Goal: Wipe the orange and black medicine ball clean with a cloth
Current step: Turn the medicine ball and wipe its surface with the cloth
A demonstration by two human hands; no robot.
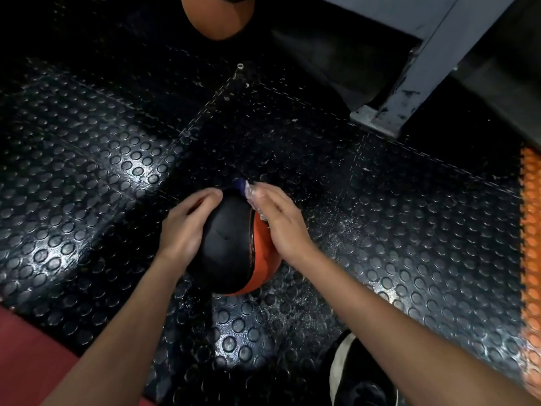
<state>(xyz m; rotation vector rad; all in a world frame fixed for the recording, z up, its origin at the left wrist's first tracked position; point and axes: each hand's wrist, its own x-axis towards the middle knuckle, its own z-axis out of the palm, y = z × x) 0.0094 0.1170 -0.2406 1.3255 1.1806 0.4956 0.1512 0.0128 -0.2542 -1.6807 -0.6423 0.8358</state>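
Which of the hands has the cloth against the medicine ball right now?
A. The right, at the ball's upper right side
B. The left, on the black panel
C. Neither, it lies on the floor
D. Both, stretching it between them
A: the pale cloth shows under the right hand on the medicine ball, while the left hand only steadies the black side.

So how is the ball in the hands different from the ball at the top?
The near ball shows black and orange panels; the far ball shows mostly orange. The near ball is held by the left hand and rubbed with a cloth under the right hand; the far ball is untouched, cut off by the frame. Both are round.
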